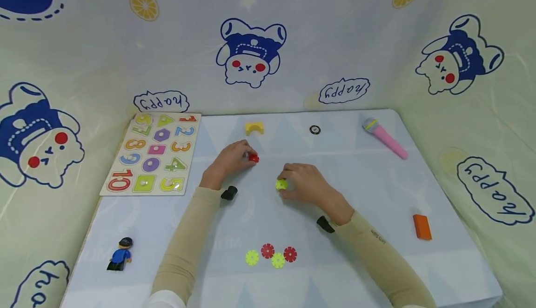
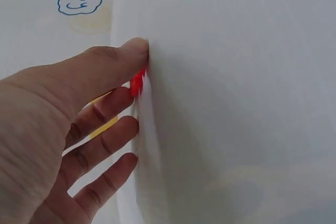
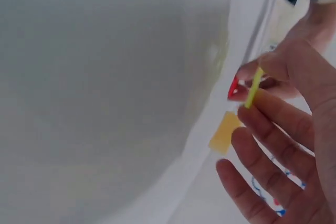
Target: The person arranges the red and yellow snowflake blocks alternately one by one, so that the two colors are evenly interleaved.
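Between thumb and fingers, my left hand (image 1: 231,161) pinches a red notched disc (image 1: 254,158), near the yellow arch block. In the left wrist view only a sliver of the red disc (image 2: 137,82) shows past the thumb. My right hand (image 1: 307,184) pinches a yellow-green notched disc (image 1: 281,184) by its edges, closer to the table's middle. The right wrist view has this yellow-green disc (image 3: 254,87) edge-on, with the red one beyond it. In front of the forearms lie two more red discs (image 1: 267,251) and two yellow-green discs (image 1: 252,257), grouped close together.
A number puzzle board (image 1: 150,154) lies at the back left, a toy figure (image 1: 120,254) at the front left. Along the back are a yellow arch block (image 1: 254,128), a small black ring (image 1: 315,130) and a pink microphone (image 1: 385,137). An orange block (image 1: 422,227) stands right.
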Action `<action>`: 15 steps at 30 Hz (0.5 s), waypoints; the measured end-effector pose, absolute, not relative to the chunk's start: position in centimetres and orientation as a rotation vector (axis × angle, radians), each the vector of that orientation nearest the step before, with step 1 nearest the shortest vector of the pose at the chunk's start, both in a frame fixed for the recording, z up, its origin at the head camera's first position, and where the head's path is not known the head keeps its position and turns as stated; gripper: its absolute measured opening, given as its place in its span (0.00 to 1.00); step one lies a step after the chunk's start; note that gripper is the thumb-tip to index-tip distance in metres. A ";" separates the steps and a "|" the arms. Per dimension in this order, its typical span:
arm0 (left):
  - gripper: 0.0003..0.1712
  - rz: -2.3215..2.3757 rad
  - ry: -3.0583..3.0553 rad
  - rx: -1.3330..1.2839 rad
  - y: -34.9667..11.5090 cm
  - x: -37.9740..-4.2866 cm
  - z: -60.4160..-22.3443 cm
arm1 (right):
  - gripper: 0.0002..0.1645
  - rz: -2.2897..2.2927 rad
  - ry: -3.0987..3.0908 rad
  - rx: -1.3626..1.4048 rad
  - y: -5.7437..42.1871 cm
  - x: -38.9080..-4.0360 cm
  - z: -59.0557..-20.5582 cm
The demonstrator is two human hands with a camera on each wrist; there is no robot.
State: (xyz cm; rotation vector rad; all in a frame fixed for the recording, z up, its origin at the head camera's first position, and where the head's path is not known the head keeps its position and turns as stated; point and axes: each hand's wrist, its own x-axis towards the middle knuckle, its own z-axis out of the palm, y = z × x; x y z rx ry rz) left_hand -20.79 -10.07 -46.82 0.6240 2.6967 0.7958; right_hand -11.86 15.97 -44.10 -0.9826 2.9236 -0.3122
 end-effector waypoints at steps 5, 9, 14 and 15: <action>0.19 0.833 2.676 0.584 -10.3 -21.0 -46.7 | 0.22 -0.283 2.925 -0.844 14.5 -16.8 -44.0; 0.17 0.874 2.658 0.554 -10.4 -21.2 -46.7 | 0.20 -0.287 2.920 -0.794 13.6 -19.7 -45.1; 0.17 0.872 2.642 0.534 -10.3 -21.1 -46.8 | 0.20 -0.310 2.915 -0.797 12.7 -21.2 -46.1; 0.17 0.868 2.646 0.534 -10.3 -21.1 -46.8 | 0.20 -0.315 2.914 -0.801 12.5 -21.3 -46.1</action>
